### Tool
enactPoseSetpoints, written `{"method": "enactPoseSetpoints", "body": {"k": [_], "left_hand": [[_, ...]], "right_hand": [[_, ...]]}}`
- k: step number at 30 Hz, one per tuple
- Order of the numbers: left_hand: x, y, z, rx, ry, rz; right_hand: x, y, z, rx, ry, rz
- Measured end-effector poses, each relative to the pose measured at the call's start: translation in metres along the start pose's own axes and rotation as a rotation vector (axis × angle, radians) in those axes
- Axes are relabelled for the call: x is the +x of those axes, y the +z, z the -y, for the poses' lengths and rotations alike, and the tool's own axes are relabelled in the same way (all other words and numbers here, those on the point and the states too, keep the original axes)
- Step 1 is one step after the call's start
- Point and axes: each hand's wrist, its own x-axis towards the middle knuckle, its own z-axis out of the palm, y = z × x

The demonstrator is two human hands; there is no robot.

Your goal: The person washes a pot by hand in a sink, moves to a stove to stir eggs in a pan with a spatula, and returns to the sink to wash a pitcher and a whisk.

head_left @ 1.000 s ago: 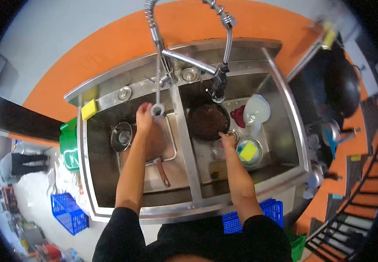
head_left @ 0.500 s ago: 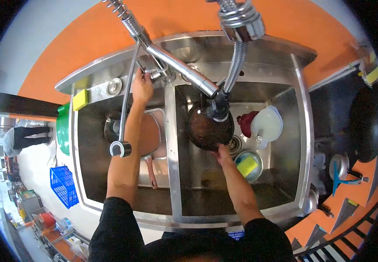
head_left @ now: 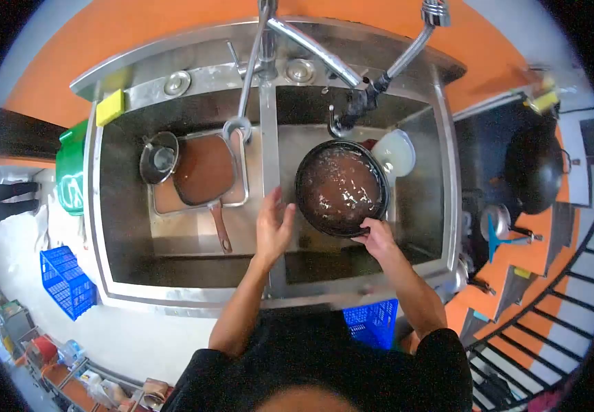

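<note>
My right hand (head_left: 378,237) grips the near rim of a round black pan (head_left: 305,218), thumb over the edge and fingers underneath. Brownish liquid with shiny highlights covers the inside of the pan, which is held over the right basin. My left hand (head_left: 274,226) is beside the pan's left edge, near the divider (head_left: 269,137), fingers stretched and nothing in them. Behind the pan stands a white translucent container (head_left: 396,152), partly hidden. Above it hangs the faucet's black spray head (head_left: 359,110).
The left basin holds a metal tray (head_left: 244,185), a squarish pan (head_left: 204,168) with a brown handle, and a metal bowl (head_left: 149,165). A yellow sponge (head_left: 110,108) sits on the sink's back-left corner. Blue crates (head_left: 69,281) and a green bin (head_left: 70,165) stand outside.
My left hand has left the faucet lever and come toward me beside the pan. My right hand has raised the pan toward me, now with liquid in it. The camera view has shifted.
</note>
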Motion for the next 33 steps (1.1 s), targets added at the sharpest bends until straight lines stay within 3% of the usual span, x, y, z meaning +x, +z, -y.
{"method": "enactPoseSetpoints", "body": {"k": [3,5,6,9,10,12,16,20,23,24,25,27,29,30,31,33], "left_hand": [[-0.021,-0.005,-0.018,-0.068,-0.091,0.148],[-0.036,-0.012,-0.036,-0.491,-0.334,0.35],[-0.048,-0.011,-0.026,-0.351,-0.185,0.277],[-0.077,-0.038,-0.04,-0.296,-0.105,0.153],[-0.079,-0.048,-0.047,-0.294,-0.092,0.147],[-0.091,-0.069,-0.058,-0.62,-0.229,0.101],[-0.094,-0.1,-0.037,-0.537,-0.081,0.115],[-0.092,-0.117,-0.043,-0.517,-0.063,0.074],[-0.085,-0.125,-0.04,-0.507,-0.051,0.068],[-0.083,-0.123,-0.032,-0.449,-0.034,0.082],[-0.082,-0.122,-0.025,-0.393,-0.015,0.091],[-0.08,-0.118,-0.02,-0.372,-0.016,0.063],[-0.083,-0.119,-0.022,-0.338,-0.022,0.04],[-0.082,-0.119,-0.025,-0.344,-0.01,0.039],[-0.082,-0.119,-0.029,-0.349,0.001,0.042],[-0.084,-0.121,-0.035,-0.326,-0.007,0.028]], "right_hand": [[-0.071,0.001,-0.004,-0.009,-0.044,0.019],[-0.108,0.003,-0.015,-0.029,-0.053,0.023],[-0.12,0.0,-0.022,-0.022,-0.022,0.077],[-0.15,0.011,-0.052,0.005,-0.025,0.141],[-0.162,0.022,-0.059,0.02,-0.042,0.156],[-0.181,0.042,-0.078,0.042,-0.063,0.157],[-0.176,0.059,-0.114,0.088,-0.099,0.242],[-0.177,0.075,-0.122,0.028,-0.128,0.235],[-0.192,0.092,-0.107,-0.407,-0.38,-0.009],[-0.156,0.077,-0.117,-0.686,-0.911,-0.053],[-0.166,0.089,-0.11,-0.689,-0.916,-0.054],[-0.196,0.124,-0.086,-1.068,-1.528,-0.635],[-0.189,0.143,-0.056,-1.144,-1.608,-0.178],[-0.171,0.149,-0.045,-1.253,-1.442,-0.042],[-0.159,0.161,-0.037,-1.396,-1.324,-0.058],[-0.124,0.178,-0.02,-1.511,-1.31,-0.033]]}}
